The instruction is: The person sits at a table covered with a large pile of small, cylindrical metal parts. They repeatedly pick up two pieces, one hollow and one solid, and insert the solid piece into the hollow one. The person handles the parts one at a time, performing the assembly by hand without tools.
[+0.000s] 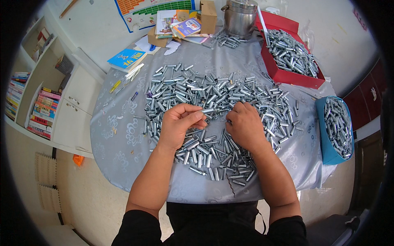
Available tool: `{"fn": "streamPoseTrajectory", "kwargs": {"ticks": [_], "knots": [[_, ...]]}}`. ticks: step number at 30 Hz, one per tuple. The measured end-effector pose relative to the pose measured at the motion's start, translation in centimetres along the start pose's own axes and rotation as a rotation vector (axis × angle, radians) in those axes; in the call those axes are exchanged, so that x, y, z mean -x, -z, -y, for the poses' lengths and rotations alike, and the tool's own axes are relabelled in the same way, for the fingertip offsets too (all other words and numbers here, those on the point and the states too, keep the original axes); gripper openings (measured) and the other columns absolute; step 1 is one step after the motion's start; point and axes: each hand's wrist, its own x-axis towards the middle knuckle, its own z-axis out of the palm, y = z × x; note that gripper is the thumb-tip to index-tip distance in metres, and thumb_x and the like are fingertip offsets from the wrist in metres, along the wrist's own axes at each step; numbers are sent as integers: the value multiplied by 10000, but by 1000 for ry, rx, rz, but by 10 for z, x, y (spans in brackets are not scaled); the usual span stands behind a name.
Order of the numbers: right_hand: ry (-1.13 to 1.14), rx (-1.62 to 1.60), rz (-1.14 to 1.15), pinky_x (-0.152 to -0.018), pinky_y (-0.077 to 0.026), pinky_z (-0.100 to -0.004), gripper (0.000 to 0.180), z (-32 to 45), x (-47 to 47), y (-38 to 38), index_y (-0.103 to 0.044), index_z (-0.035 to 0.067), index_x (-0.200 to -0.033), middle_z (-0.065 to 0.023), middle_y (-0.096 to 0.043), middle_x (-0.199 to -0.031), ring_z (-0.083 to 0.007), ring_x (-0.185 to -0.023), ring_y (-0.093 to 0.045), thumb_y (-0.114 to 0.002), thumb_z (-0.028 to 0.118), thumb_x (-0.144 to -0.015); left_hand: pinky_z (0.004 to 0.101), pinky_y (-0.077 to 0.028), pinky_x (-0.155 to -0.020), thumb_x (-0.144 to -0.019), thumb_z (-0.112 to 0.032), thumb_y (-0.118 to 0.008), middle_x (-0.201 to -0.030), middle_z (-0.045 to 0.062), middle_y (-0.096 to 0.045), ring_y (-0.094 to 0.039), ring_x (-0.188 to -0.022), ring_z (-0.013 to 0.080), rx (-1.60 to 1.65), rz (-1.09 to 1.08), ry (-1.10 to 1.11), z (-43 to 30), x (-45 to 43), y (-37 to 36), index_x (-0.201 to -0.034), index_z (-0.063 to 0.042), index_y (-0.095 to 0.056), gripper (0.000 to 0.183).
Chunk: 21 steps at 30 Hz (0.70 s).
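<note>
My left hand pinches a zinc-plated sleeve anchor between thumb and fingertips. The anchor lies nearly level above the pile, its thinner end pointing right. My right hand is just to the right, palm down with curled fingers low among the loose parts. Its fingertips are partly hidden, so I cannot tell whether they grip anything. Around both hands spreads a heap of metal sleeves, bolts, nuts and washers. Nearer to me lies another cluster of sleeves and anchors.
A silver patterned cloth covers the round table. At the right stand a red box and a blue bin, both full of anchors. Behind are a metal pot, more anchors and stacked books. A blue book lies back left.
</note>
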Motion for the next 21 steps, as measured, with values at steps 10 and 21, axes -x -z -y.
{"fn": "streamPoseTrajectory", "kwargs": {"ticks": [10,21], "knots": [[-491,-1001,-94,-723,-521,-271,188,4,3,18,-691,5,-988,-60,-678,-874,-139,-787,-652,-724,49,-809,299,-592,-655,-889,-20,-644,-879,132,-703,-699,-731,194,-43,17,10,1,1,-3,-1044,18,-657,160],[-423,-1213,-40,-755,-513,-238,193,12,6,11,-684,-4,-1050,-47,-697,-932,-83,-831,-633,-696,35,-862,289,-599,-653,-883,-14,-655,-888,146,-703,-704,-727,197,-81,45,14,0,2,-4,-1043,29,-656,166]]}}
